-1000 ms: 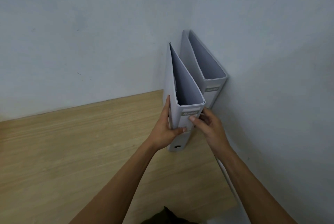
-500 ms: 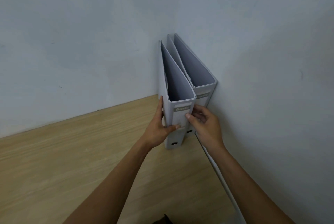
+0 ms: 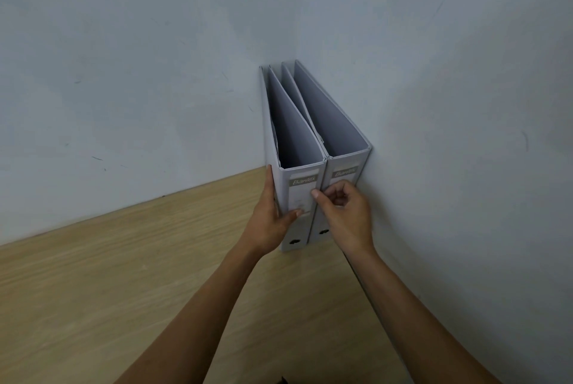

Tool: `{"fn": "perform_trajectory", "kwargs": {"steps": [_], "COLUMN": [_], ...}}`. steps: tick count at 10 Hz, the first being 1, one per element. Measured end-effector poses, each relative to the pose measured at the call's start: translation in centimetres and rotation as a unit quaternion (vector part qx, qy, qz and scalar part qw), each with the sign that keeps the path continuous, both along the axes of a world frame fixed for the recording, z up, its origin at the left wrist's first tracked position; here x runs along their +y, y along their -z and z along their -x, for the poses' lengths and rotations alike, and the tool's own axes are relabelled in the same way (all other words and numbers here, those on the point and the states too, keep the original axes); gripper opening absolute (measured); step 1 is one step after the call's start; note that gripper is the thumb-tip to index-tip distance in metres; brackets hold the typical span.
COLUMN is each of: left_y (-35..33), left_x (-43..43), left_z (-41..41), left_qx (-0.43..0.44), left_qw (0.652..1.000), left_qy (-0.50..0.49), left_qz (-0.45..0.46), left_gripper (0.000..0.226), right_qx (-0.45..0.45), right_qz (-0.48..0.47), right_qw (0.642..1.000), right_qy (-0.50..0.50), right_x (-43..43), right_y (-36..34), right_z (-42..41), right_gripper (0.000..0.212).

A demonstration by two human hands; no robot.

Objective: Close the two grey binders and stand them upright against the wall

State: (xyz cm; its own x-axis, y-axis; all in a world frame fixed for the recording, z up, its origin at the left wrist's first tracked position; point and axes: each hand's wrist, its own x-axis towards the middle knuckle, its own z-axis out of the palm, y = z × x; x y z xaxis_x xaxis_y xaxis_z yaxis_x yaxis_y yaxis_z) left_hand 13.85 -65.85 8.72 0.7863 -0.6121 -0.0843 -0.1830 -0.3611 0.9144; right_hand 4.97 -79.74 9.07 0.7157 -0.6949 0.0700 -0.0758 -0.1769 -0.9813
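In front of you the left binder [image 3: 302, 176] and the right binder [image 3: 347, 163] at the centre of the frame have smooth, matt grey covers that look like plastic-coated board. Each spine carries a paper-like label with a beige band, also matt. The desk [image 3: 124, 275] across the lower left shows a light wood-grain finish, smooth with a faint sheen. The wall [image 3: 155, 58] filling the upper frame is painted plaster, matt, with small scuffs and scratches.

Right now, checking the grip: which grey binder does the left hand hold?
The left binder, farther from the side wall. The left hand wraps its outer cover and spine; the right binder stands against the side wall.
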Motion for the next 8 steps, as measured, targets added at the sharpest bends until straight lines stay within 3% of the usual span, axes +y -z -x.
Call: {"fn": "perform_trajectory", "kwargs": {"steps": [4, 5, 8], "left_y": [-1.9, -2.2, -2.9], "left_x": [0.1, 1.1, 8.7], "left_z": [0.2, 0.7, 3.6], "left_qx": [-0.013, -0.014, 0.017], "left_qw": [0.995, 0.995, 0.998], "left_qy": [0.016, 0.026, 0.043], "left_qz": [-0.101, -0.098, -0.051], "left_gripper": [0.101, 0.09, 0.09], "right_qx": [0.01, 0.029, 0.101], "right_qz": [-0.009, -0.006, -0.103], "right_qw": [1.0, 0.999, 0.989], "right_qy": [0.011, 0.015, 0.015], "right_x": [1.0, 1.4, 6.1], "right_y": [-1.0, -1.4, -1.5], "right_z": [0.2, 0.3, 1.8], "right_gripper": [0.022, 0.016, 0.004]}}
